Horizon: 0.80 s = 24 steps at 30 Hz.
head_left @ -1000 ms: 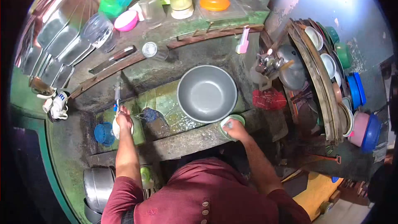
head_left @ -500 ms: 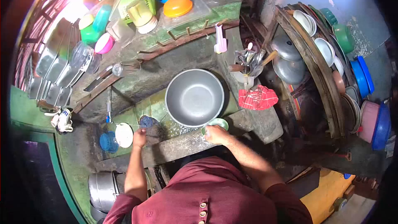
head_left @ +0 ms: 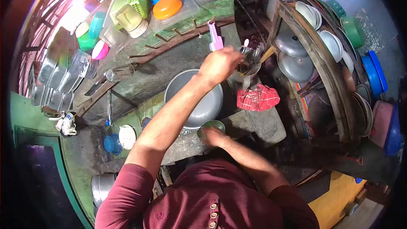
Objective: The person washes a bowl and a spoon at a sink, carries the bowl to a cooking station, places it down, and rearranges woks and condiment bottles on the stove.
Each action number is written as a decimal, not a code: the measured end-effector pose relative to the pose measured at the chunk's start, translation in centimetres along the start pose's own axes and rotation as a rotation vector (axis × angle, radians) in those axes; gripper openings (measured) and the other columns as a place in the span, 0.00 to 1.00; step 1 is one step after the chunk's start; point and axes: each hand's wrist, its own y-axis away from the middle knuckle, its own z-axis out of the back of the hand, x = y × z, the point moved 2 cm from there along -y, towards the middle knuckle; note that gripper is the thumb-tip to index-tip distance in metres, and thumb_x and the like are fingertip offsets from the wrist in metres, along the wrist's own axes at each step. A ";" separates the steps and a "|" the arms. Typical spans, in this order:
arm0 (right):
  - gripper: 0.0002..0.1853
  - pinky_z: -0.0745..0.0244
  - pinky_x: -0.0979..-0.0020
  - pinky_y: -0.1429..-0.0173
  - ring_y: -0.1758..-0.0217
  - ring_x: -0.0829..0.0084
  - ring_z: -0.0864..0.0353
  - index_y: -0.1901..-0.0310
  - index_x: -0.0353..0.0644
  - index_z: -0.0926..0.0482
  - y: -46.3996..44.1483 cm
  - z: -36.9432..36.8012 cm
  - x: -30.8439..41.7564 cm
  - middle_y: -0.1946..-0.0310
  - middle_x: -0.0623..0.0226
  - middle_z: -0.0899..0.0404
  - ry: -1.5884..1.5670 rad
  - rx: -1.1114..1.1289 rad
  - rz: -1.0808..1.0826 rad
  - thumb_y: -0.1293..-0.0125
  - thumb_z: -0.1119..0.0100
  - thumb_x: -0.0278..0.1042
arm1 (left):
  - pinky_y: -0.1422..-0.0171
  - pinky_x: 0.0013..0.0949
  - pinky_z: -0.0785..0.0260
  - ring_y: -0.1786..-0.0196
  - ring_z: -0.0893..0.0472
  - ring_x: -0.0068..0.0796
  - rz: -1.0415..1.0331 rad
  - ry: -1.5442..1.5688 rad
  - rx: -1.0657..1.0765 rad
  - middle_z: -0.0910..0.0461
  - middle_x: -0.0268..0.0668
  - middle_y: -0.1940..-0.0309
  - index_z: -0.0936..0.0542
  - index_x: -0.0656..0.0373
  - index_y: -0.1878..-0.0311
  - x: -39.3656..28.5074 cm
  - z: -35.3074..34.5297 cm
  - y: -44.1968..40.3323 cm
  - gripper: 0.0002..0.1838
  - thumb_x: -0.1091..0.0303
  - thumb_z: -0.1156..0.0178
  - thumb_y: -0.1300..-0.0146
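My left hand (head_left: 222,64) is stretched across the large grey basin (head_left: 210,106) to the utensil holder (head_left: 248,78). Its fingers are curled at the upright utensils (head_left: 254,57), and what they hold, if anything, is hidden. Low in front of me, my right hand (head_left: 212,136) grips a small green bowl (head_left: 213,124) by its near side. The bowl sits just below the basin's near rim, over the stone ledge. My left forearm covers part of the basin.
A red checked cloth (head_left: 258,97) hangs below the utensil holder. On the left are a white plate (head_left: 126,137) and a blue plastic basket (head_left: 112,143). A pink-handled tool (head_left: 215,38) hangs from a peg. Dishes (head_left: 330,46) fill the wooden rack at right.
My left hand has swung up and right, from beside the white plate to the utensil holder. My right hand still holds the green bowl near the ledge. The view has shifted slightly.
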 end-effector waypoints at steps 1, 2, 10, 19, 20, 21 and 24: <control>0.22 0.28 0.53 0.48 0.52 0.48 0.22 0.53 0.33 0.28 -0.9 -1.3 -1.0 0.58 0.44 0.22 0.035 0.072 -0.023 0.42 0.45 0.43 | 0.57 0.39 0.27 0.63 0.20 0.43 0.015 -0.013 0.064 0.21 0.42 0.68 0.19 0.57 0.60 1.0 -2.3 -1.0 0.09 0.69 0.39 0.44; 0.22 0.28 0.53 0.49 0.53 0.49 0.22 0.52 0.33 0.28 -0.3 -1.4 -1.1 0.58 0.45 0.22 0.041 0.002 -0.012 0.41 0.46 0.44 | 0.56 0.40 0.27 0.62 0.20 0.43 0.031 -0.024 0.133 0.21 0.43 0.67 0.19 0.57 0.58 1.7 -4.2 -1.6 0.10 0.67 0.39 0.44; 0.18 0.27 0.55 0.46 0.51 0.51 0.21 0.54 0.33 0.23 -0.9 -0.4 -0.4 0.56 0.46 0.21 0.082 0.169 -0.099 0.43 0.47 0.35 | 0.38 0.43 0.34 0.43 0.26 0.47 0.056 0.054 -0.049 0.27 0.48 0.44 0.25 0.58 0.45 -0.3 -3.1 1.0 0.22 0.59 0.39 0.41; 0.16 0.25 0.58 0.47 0.49 0.57 0.21 0.57 0.39 0.19 -2.6 -3.4 -1.8 0.54 0.53 0.20 0.391 0.277 -0.119 0.48 0.44 0.30 | 0.59 0.23 0.33 0.65 0.25 0.18 1.217 0.309 -0.264 0.21 0.30 0.69 0.20 0.63 0.63 10.1 -0.6 36.4 0.12 0.63 0.46 0.32; 0.15 0.25 0.59 0.47 0.52 0.57 0.20 0.59 0.38 0.19 -2.9 -3.7 -2.0 0.57 0.51 0.19 0.378 0.237 -0.166 0.51 0.43 0.29 | 0.63 0.23 0.34 0.68 0.27 0.18 1.229 0.483 -0.488 0.22 0.29 0.71 0.21 0.62 0.64 10.8 -0.5 41.0 0.12 0.62 0.46 0.32; 0.13 0.24 0.59 0.50 0.55 0.56 0.19 0.63 0.37 0.18 -3.4 -4.2 -2.3 0.61 0.51 0.19 0.405 0.287 -0.153 0.52 0.43 0.29 | 0.64 0.23 0.34 0.69 0.27 0.18 1.364 0.483 -0.592 0.22 0.28 0.71 0.21 0.61 0.64 10.5 0.4 44.4 0.12 0.62 0.46 0.33; 0.09 0.23 0.57 0.59 0.63 0.52 0.18 0.72 0.37 0.17 -4.3 -5.6 -4.4 0.71 0.50 0.19 0.440 0.244 -0.117 0.56 0.43 0.28 | 0.66 0.24 0.33 0.71 0.27 0.17 1.516 0.454 -0.758 0.23 0.28 0.72 0.21 0.60 0.62 10.7 1.0 51.3 0.11 0.63 0.45 0.33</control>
